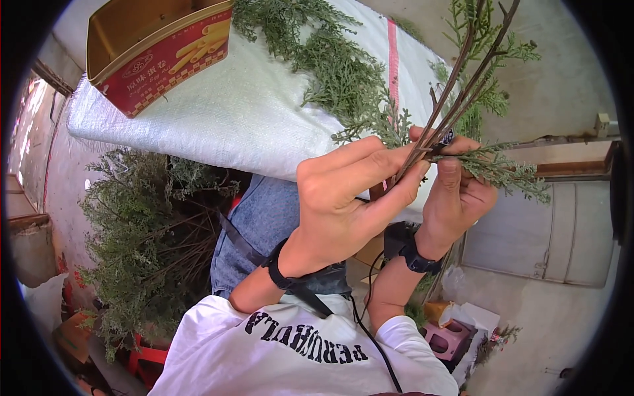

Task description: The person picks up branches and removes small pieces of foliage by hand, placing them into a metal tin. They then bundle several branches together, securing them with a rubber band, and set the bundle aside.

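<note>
My left hand [353, 191] is closed around the bare brown stems of an evergreen branch [459, 99], which slants up to the right with green scaly foliage at its top. Close against it, my right hand [459, 195] has its thumb and fingers bent together on a leafy side sprig [505, 168] beside the stems. A small dark item [446, 138] shows between the fingers there; I cannot make out what it is. Beneath the hands lies a white woven sheet [218, 132] with a pink stripe. Cut green sprigs [343, 76] are heaped on it.
An open red and gold rectangular tin [165, 66] stands at the sheet's far left. A big bundle of evergreen branches [145, 237] is to my left, near a red plastic object [146, 360]. Low at the right are a pinkish plastic item [449, 340] and a pale panel [538, 231].
</note>
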A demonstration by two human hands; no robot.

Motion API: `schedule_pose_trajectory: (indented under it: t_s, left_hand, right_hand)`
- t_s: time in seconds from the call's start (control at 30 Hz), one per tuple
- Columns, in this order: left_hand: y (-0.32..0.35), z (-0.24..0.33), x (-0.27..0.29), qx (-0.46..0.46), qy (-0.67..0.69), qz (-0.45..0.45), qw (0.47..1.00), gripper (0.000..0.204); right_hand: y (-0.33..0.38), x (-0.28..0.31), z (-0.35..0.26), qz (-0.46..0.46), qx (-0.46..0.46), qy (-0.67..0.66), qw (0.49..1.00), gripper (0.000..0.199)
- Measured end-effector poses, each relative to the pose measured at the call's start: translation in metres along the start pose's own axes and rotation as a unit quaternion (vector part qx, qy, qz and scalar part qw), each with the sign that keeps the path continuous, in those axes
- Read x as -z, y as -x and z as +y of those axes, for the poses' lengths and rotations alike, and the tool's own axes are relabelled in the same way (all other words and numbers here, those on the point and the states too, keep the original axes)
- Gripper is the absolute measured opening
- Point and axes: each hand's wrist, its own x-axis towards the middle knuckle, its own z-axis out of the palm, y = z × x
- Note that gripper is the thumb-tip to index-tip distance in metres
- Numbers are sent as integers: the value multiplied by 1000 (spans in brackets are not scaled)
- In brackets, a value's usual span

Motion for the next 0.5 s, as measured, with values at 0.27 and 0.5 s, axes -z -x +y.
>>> schedule_pose_trajectory:
  t_s: [0.27, 0.5]
  left_hand:
    - [1, 2, -3, -5, -11, 23, 1000, 18]
    - [2, -4, -5, 3, 17, 44, 999, 18]
  right_hand:
    - [7, -7, 6, 13, 27, 53, 998, 28]
    - [5, -23, -1, 9, 17, -75, 997, 27]
